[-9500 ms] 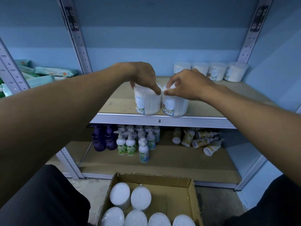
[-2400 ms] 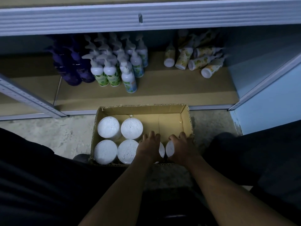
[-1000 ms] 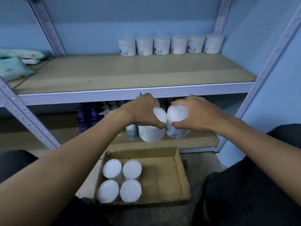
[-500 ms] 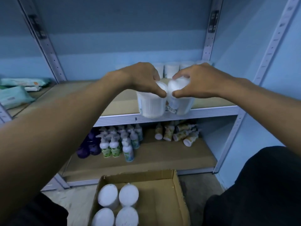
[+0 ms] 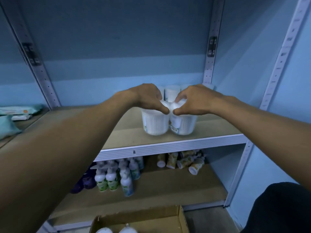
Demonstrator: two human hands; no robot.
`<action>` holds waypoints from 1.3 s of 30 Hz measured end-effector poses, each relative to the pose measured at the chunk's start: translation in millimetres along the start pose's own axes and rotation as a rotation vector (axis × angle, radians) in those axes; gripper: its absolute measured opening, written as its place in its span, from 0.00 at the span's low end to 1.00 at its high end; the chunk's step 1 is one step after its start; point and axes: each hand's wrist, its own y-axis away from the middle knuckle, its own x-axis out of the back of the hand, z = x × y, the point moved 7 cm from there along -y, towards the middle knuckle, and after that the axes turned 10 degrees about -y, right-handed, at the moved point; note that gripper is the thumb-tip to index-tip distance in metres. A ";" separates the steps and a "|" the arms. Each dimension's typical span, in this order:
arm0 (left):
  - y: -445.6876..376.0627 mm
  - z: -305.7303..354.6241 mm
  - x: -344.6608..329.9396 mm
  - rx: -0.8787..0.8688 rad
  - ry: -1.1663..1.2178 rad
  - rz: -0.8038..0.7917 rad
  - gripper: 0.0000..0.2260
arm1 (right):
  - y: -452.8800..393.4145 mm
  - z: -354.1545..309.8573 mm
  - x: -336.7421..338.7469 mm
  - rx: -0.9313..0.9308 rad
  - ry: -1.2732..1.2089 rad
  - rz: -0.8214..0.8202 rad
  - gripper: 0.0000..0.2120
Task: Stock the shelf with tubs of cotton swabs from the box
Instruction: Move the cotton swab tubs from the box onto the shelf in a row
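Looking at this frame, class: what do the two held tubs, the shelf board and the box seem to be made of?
Tubs: likely translucent plastic, ribbed and glossy, contents showing through.
Shelf board: probably matte wood composite, tan and flat, edged with a ridged metal rail.
Box: corrugated cardboard, brown, folded flaps.

A single head-worn, wide-angle camera looks forward and slightly down from in front of the shelving, close enough that both forearms fill the near field. It faces the blue back wall, with the middle shelf about level across the centre and the lower shelf beneath it. The cardboard box is cut by the near bottom edge. Straight uprights bow outward at left and right.
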 end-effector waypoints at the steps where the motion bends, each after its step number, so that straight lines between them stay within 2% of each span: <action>1: -4.2 -0.8 -4.1 0.001 0.007 -0.009 0.25 | -3.0 3.5 -4.0 -0.014 -0.001 -0.004 0.28; 3: -12.1 -1.0 -12.0 0.000 0.025 -0.017 0.23 | -7.3 9.6 -12.3 -0.037 -0.006 -0.020 0.28; 9: -31.3 -2.8 -30.6 -0.025 0.084 -0.041 0.31 | -16.8 22.1 -26.2 -0.060 -0.010 -0.030 0.22; 13: -37.2 -7.3 -38.4 -0.036 0.114 -0.059 0.30 | -18.9 25.1 -26.7 -0.050 -0.013 -0.032 0.20; 17: -37.5 -8.1 -40.9 -0.045 0.123 -0.086 0.30 | -15.2 26.0 -27.7 -0.051 -0.001 -0.055 0.23; 22: -31.1 -2.8 -33.6 -0.088 0.094 -0.098 0.32 | -6.1 24.1 -19.3 -0.098 -0.014 -0.116 0.34; 27: -19.9 0.7 -32.0 -0.160 -0.048 -0.023 0.25 | 3.1 19.6 -25.7 -0.044 0.033 -0.056 0.25; 30: -16.3 0.6 -35.2 -0.175 -0.041 0.032 0.22 | 3.7 20.7 -34.8 -0.023 0.039 0.003 0.21; 39: -21.0 3.7 -35.2 -0.186 -0.029 0.055 0.23 | 6.6 31.7 -37.5 -0.020 -0.039 0.106 0.20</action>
